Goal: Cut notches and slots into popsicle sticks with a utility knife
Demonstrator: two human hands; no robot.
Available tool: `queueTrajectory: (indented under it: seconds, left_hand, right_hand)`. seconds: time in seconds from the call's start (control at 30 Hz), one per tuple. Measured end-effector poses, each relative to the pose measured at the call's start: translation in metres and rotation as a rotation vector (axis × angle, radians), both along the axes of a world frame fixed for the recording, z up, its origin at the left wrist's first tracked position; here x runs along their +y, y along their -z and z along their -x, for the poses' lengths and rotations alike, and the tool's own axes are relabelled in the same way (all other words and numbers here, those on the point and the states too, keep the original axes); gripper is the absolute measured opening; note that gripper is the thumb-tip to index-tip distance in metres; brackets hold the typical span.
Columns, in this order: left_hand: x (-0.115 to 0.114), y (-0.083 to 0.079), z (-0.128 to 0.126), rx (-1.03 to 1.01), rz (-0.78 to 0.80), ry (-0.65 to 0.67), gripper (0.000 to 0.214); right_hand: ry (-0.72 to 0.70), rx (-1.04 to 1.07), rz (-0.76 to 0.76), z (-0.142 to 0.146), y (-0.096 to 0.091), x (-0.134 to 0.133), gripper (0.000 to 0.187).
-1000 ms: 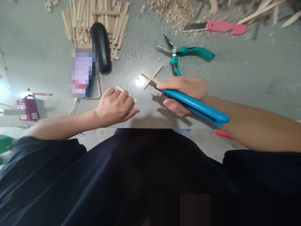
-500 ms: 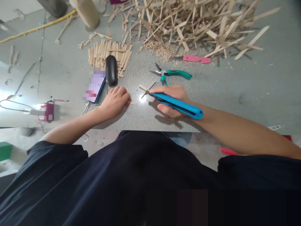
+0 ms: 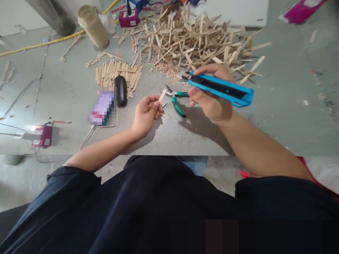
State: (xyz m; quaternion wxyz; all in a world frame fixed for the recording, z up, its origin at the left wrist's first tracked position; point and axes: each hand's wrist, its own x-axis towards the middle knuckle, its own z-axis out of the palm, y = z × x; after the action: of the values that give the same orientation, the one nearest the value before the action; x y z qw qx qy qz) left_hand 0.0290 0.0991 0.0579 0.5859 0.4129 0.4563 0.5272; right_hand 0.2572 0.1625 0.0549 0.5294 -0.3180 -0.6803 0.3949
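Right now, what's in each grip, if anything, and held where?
Left grip: a wooden stick, pinched below its free end; the rest is hidden. Right grip: the blue cutter, by the front half of its body.

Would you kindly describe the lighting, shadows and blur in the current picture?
Head view: glare beside the leftmost purple boxy power socket; head view: dark shadow on the grey table near the right hand, which holds a blue plastic utility knife; head view: mosaic blocks over the lilac phone screen.
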Motion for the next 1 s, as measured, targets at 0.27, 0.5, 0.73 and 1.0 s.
queueTrajectory:
  seconds: [0.27,0.5,0.73,1.0]
  left_hand:
    - [0.019,0.014,-0.042,-0.252,0.052,-0.156,0.011]
    - [0.011,0.021,-0.028,-0.255,-0.053,0.046,0.042]
    - [-0.002,0.027,-0.023,-0.338,0.077,0.238,0.041]
    - [-0.003,0.024,-0.022,-0.394,0.040,0.251,0.034]
  right_hand:
    - [-0.350,-0.090,0.127,-0.029,-0.052,-0.002,0.095]
    - [0.168,-0.221,-0.069,-0.014,-0.004,0.005,0.026]
    - [0.030,-0.622,-0.230,-0.034,0.024,0.000,0.051]
    - [-0.048,-0.798,-0.261,-0.032,0.000,-0.010,0.062]
